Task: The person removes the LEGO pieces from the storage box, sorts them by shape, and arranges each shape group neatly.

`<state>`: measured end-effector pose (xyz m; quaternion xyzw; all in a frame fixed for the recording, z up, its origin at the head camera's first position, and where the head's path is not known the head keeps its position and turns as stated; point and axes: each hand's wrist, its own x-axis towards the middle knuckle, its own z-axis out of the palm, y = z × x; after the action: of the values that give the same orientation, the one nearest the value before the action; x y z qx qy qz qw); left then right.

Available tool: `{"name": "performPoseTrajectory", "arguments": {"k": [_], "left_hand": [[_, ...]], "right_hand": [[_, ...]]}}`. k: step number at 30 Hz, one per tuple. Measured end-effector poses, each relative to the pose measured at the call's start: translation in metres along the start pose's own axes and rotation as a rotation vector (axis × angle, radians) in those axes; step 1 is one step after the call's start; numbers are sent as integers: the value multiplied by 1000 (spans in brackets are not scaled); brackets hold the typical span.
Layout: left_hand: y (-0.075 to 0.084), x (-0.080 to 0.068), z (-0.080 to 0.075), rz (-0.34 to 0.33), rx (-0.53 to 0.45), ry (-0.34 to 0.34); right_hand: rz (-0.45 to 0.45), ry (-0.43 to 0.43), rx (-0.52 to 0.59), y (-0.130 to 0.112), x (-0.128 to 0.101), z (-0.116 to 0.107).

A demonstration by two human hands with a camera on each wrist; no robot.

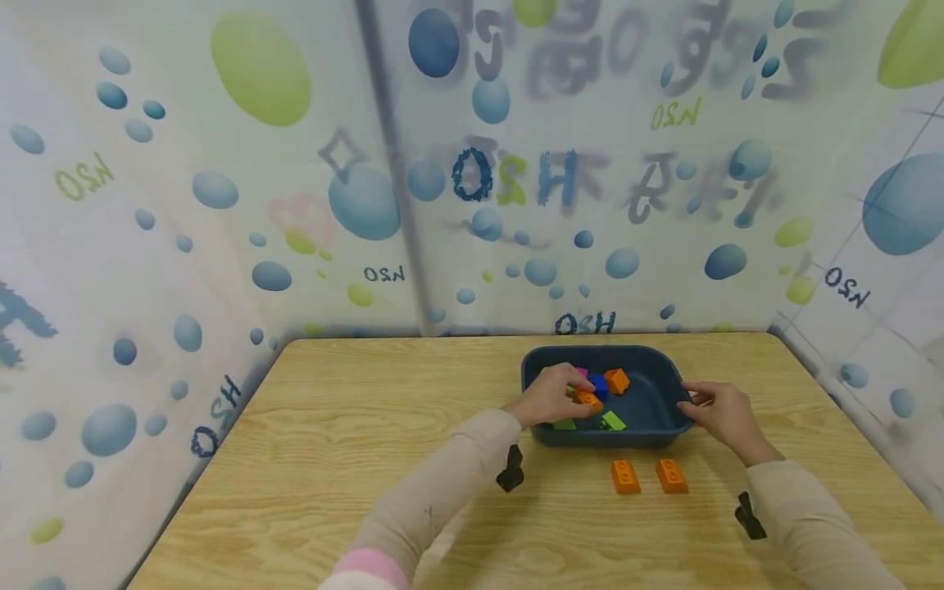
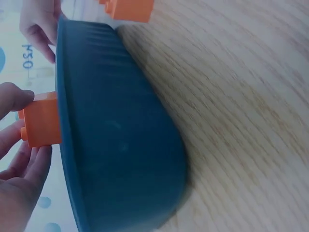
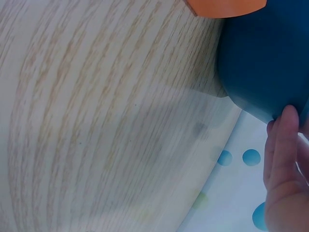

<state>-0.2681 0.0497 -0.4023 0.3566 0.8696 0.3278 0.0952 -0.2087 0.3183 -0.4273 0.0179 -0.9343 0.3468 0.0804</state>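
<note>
While I look down from the head view, I take the dark blue tub (image 1: 667, 377) as my landmark, and everything else I place from it. My left hand (image 1: 549, 395) is over the tub's left rim, and its fingers pinch one orange brick (image 1: 587, 399) just inside that rim; the left wrist view shows the same orange brick (image 2: 41, 119) between thumb and fingers at the tub's edge, so this hand is closed around the brick and not wide. Seen from the head view, the brick's long axis seems to run mostly left to right across the tub, with its studs pointing outward past the rim in the wrist view. My right hand (image 1: 723, 410) is at the right rim of the tub, its fingers curled on the edge and holding the tub steady; the right wrist view shows a finger lying against the blue wall. So the held brick is on the left side of the tub, well apart from the right hand, and the left hand is clearly the nearer one to it. Deeper in the tub lie another orange brick (image 1: 617, 380), a blue brick (image 1: 599, 385), a green brick (image 1: 612, 421) and a small pink piece that I cannot see well. In front of the tub, near its front wall on the wooden table (image 1: 354, 426), two more orange bricks (image 1: 625, 476) lie side by side, their long axes pointing away from me toward the tub.
</note>
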Motion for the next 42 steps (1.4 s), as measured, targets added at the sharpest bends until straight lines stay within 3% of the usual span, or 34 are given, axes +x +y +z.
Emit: {"name": "performPoseTrajectory", "arguments": {"k": [15, 25, 32, 39, 42], "left_hand": [[15, -10, -5, 10, -41, 23], [21, -25, 1, 84, 6, -26], [18, -35, 5, 205, -3, -19], [15, -46, 9, 168, -27, -44], [12, -52, 13, 185, -19, -48]], "right_hand": [[-1, 6, 2, -1, 0, 0], [-1, 12, 1, -1, 1, -1], [-7, 15, 8, 2, 1, 0], [-2, 7, 10, 1, 0, 0], [0, 4, 12, 1, 0, 0]]}}
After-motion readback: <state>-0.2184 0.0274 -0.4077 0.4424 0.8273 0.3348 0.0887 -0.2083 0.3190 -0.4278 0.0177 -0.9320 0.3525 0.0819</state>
